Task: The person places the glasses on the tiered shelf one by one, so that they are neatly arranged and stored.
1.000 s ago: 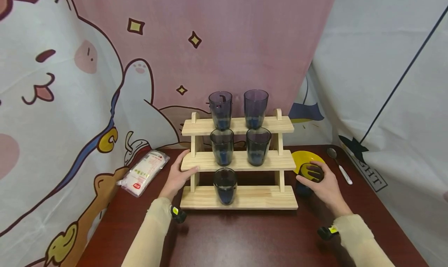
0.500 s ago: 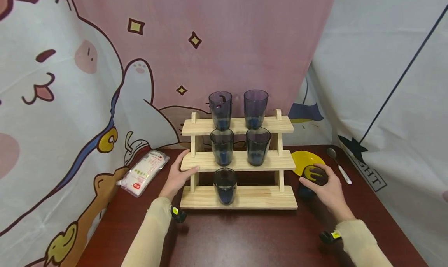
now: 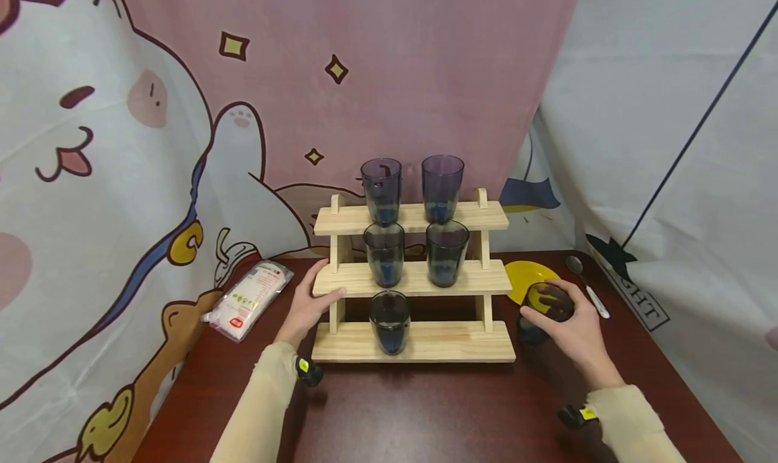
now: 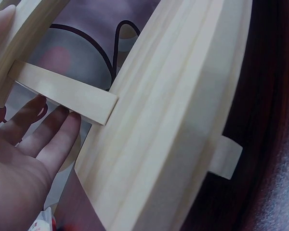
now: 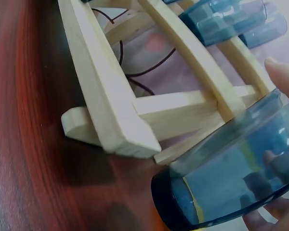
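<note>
A three-tier wooden display rack (image 3: 462,338) stands in the middle of the head view. Its upper and middle shelves each bear two tinted glasses, and one glass (image 3: 390,324) sits on the bottom shelf, left of centre. My left hand (image 3: 306,306) grips the left end of the middle shelf, thumb over the front; the left wrist view shows its fingers beside the upright (image 4: 67,91). To the right of the rack, my right hand (image 3: 576,328) holds a dark blue tinted glass (image 5: 226,168) upright, thumb and fingers round it near the rim.
Behind the held glass lies a yellow plate (image 3: 524,274), partly covered by it in the head view. A spoon (image 3: 586,284) rests at the table's right. A plastic-wrapped packet (image 3: 250,300) lies left of the rack. Printed cloth hangs behind and beside the dark red table (image 3: 401,416).
My right hand has shifted slightly to the right with the glass, away from the rack, and then stays nearly in place. The left hand keeps its grip on the shelf.
</note>
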Available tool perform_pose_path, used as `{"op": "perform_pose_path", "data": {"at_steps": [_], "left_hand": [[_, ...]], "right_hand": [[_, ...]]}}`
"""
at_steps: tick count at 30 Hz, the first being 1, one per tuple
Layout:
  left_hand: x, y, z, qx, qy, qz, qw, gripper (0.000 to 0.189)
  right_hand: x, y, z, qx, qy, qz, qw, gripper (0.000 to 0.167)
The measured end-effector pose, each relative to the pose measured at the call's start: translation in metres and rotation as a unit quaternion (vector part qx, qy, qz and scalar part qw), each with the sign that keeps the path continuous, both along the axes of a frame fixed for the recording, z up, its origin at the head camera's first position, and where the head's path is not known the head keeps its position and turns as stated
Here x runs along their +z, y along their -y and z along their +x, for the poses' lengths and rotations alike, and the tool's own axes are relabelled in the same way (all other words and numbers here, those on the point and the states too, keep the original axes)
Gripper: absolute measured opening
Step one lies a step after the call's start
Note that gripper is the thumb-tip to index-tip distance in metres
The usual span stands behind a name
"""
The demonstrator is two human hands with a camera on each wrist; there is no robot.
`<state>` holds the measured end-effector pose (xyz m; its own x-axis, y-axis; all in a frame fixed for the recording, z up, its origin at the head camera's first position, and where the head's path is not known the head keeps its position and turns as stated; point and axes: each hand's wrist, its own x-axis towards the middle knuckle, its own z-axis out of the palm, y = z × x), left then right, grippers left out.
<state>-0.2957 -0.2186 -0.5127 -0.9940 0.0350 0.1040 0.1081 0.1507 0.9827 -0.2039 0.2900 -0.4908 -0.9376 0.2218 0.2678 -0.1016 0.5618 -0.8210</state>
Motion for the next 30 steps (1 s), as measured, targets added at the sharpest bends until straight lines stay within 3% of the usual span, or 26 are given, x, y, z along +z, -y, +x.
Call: {"op": "perform_pose_path", "data": {"at_steps": [4,13,30], "left_hand": [[0.000,0.000,0.000,0.000,-0.004,-0.002,1.0000,0.078],[0.001,0.000,0.002,0.005,-0.009,-0.008,0.9999,0.079],[0.002,0.001,0.000,-0.008,0.009,0.002,0.9999,0.081]], "right_hand": [[0.006,0.007,0.002,0.020,-0.031,0.005,0.9993,0.075],[0.025,0.026,0.008,0.083,-0.069,-0.041,0.9933,0.069],[0.028,0.061,0.005,0.120,-0.034,-0.010,0.9921,0.071]]}}
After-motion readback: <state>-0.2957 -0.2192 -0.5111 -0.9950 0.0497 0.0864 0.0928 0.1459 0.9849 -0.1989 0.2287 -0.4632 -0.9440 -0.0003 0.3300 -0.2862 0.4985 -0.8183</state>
